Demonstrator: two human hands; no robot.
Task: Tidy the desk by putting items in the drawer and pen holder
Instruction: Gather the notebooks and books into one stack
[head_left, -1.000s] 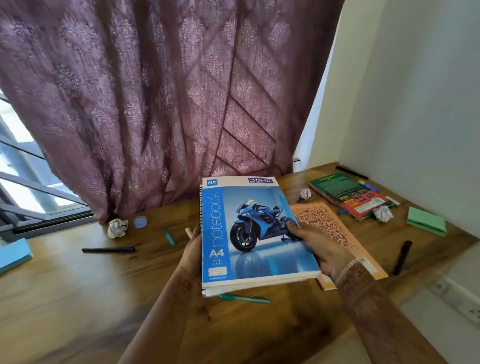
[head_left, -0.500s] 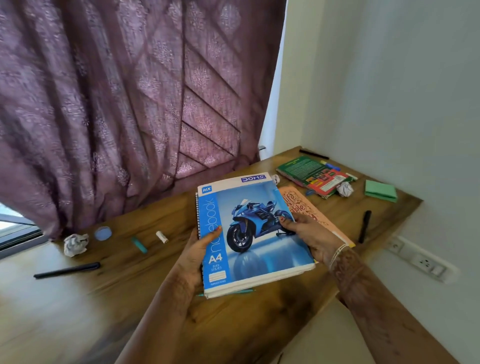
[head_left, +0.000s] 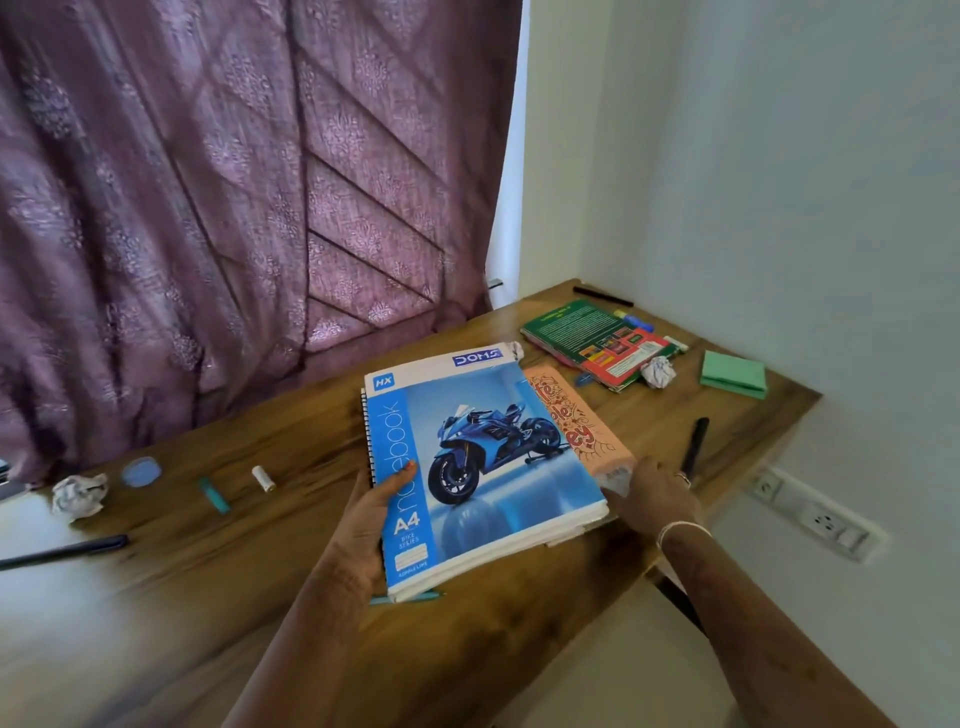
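Observation:
A blue spiral notebook (head_left: 483, 467) with a motorbike on its cover is held tilted just above the wooden desk (head_left: 260, 561). My left hand (head_left: 363, 525) grips its spine edge, thumb on the cover. My right hand (head_left: 657, 493) is off the notebook; its fingers curl onto the near corner of an orange book (head_left: 571, 415) lying flat, partly under the notebook. A teal pen (head_left: 405, 598) pokes out below the notebook. No drawer or pen holder is in view.
At the far right lie a green book (head_left: 587, 332), a paper ball (head_left: 657, 371), green sticky notes (head_left: 733, 373) and a black pen (head_left: 695, 447). On the left lie a teal cap (head_left: 214, 493), another paper ball (head_left: 78, 496) and a black pen (head_left: 62, 552). A curtain hangs behind.
My right hand left the notebook's cover and moved right to the orange book's near corner. The left hand alone now holds the notebook. My view has swung left.

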